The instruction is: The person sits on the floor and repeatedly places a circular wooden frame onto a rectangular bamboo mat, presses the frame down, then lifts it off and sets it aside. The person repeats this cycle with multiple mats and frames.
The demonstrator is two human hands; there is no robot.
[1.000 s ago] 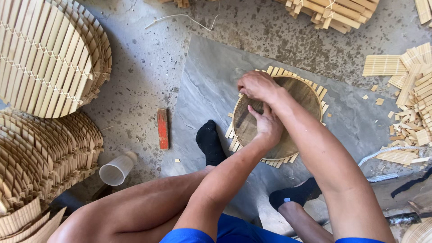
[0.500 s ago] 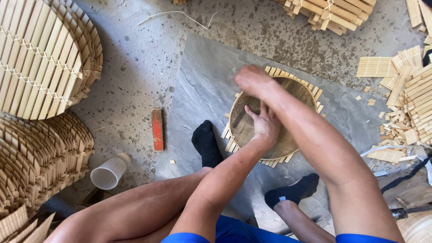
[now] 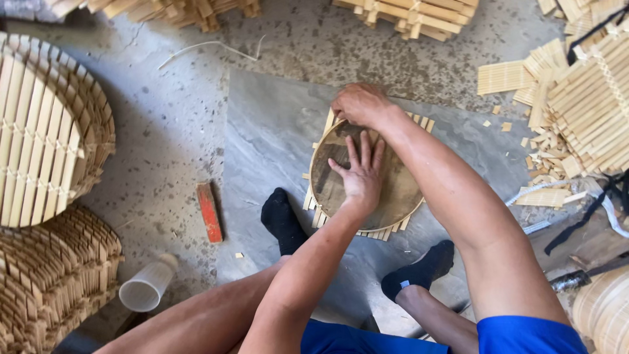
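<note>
Round disc under both hands

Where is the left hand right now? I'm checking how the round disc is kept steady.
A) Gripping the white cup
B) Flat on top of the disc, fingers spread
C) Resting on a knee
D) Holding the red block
B: the left hand lies palm-down with fingers spread on the round disc, while the right hand works at its far rim.

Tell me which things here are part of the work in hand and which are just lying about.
In hand:
left hand, flat on the round disc
right hand, at the disc's far edge
bamboo slat mat under the disc

Lying about:
red block
plastic cup
stacked slat rounds
slat offcuts
</note>
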